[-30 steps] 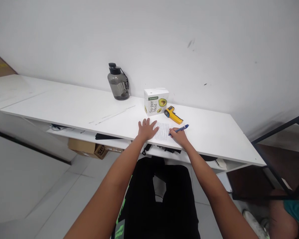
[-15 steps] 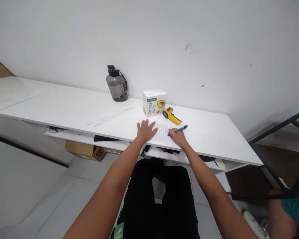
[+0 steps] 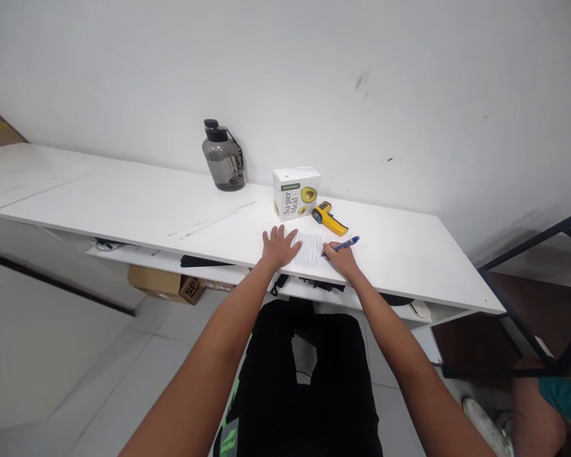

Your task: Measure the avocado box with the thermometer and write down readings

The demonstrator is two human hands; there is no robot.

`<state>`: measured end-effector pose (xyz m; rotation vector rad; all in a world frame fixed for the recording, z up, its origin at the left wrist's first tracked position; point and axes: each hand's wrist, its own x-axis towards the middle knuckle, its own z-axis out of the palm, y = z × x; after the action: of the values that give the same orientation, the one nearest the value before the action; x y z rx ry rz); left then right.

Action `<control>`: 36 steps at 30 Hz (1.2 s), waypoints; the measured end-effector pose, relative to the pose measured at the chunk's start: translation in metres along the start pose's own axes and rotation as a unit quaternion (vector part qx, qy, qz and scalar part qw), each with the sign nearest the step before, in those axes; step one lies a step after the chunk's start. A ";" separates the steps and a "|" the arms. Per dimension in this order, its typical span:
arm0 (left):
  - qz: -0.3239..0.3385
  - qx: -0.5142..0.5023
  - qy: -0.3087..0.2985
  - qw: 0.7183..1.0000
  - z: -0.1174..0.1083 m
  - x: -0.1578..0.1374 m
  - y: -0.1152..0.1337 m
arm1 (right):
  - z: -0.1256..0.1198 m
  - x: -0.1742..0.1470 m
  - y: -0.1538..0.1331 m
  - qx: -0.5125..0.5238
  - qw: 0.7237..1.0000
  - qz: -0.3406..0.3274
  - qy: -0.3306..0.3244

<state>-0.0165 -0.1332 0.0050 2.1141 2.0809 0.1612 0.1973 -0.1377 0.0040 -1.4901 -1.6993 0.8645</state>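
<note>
We're at the long white tabletop (image 3: pixel 400 254), where the translucent grey plastic bottle (image 3: pixel 223 162) stands well back, presumably leaving us elbow room. The white avocado-printed cardboard box (image 3: pixel 295 193) and yellow-and-black pistol-shaped device (image 3: pixel 332 220) sit just beyond our spread left hand (image 3: pixel 280 249) and curled right hand (image 3: pixel 341 259). Between them lies the handwritten white paper sheet (image 3: pixel 309 251): the left likely steadies it, the right pinches the slim blue pen (image 3: pixel 346 244), its tip too small to judge.

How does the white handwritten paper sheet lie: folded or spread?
Spread: the sheet lies flat on the white tabletop, no fold visible.
</note>
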 end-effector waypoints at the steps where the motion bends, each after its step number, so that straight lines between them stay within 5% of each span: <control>1: 0.001 -0.002 0.001 1.000 0.000 0.000 0.000 | 0.000 0.000 0.000 0.001 1.000 0.000 0.003; 36: 0.002 0.006 -0.002 1.000 -0.003 -0.002 0.002 | -0.004 -0.002 -0.004 0.011 1.000 0.006 0.009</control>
<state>-0.0155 -0.1352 0.0084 2.1229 2.0798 0.1453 0.1991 -0.1403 0.0093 -1.4898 -1.6641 0.8703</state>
